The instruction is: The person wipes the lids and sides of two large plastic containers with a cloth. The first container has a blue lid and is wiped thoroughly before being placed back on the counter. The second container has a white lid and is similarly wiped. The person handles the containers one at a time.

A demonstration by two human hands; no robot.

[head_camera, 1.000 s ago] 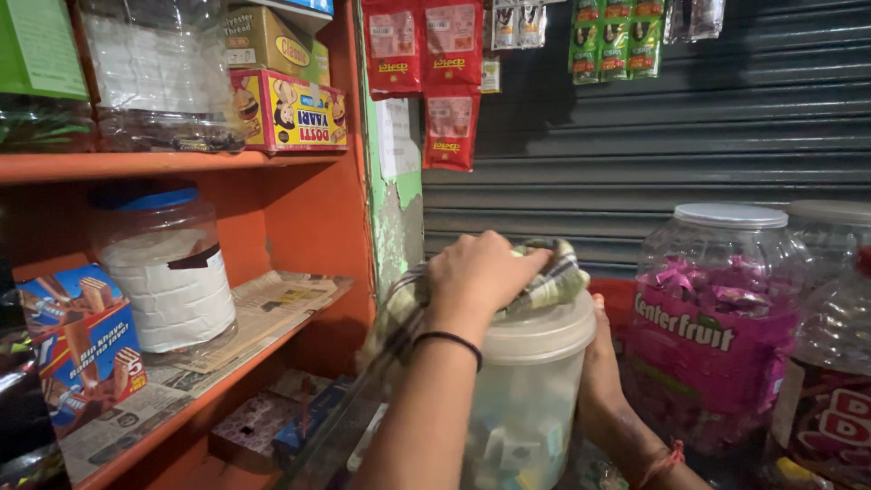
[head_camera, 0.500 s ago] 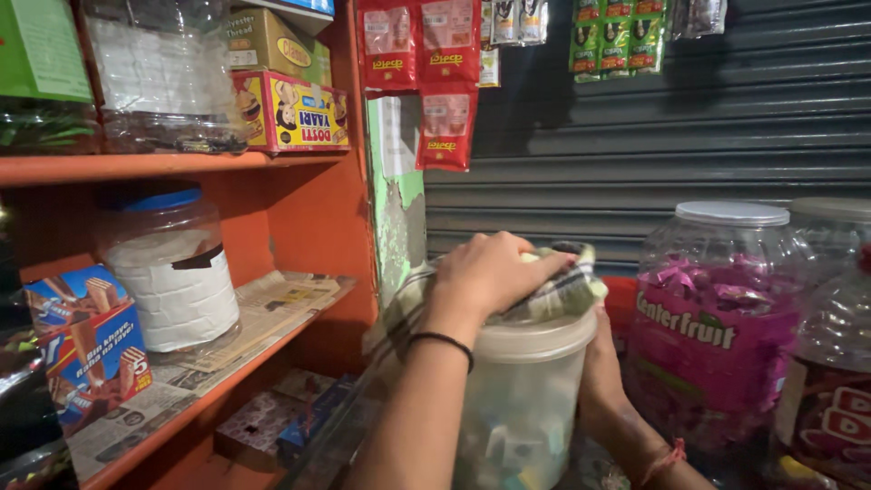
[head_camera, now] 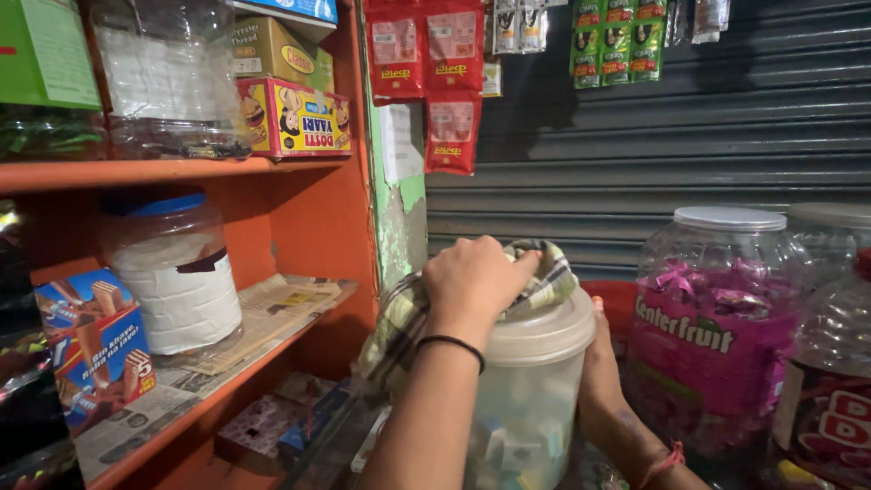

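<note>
Clamped flat, the left hand [head_camera: 476, 277] presses a soft, limp checked cloth [head_camera: 544, 272] onto the white lid of the translucent plastic jar [head_camera: 526, 399], a light, slick drum the right hand [head_camera: 599, 363] steadies from behind, beside the sweet-filled clear jar [head_camera: 717, 336].

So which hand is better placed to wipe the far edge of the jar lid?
The left hand, probably: it already presses the checked cloth onto the jar lid. The right hand braces the jar from behind.

Right hand [head_camera: 601, 363] half behind jar [head_camera: 531, 399]
</note>
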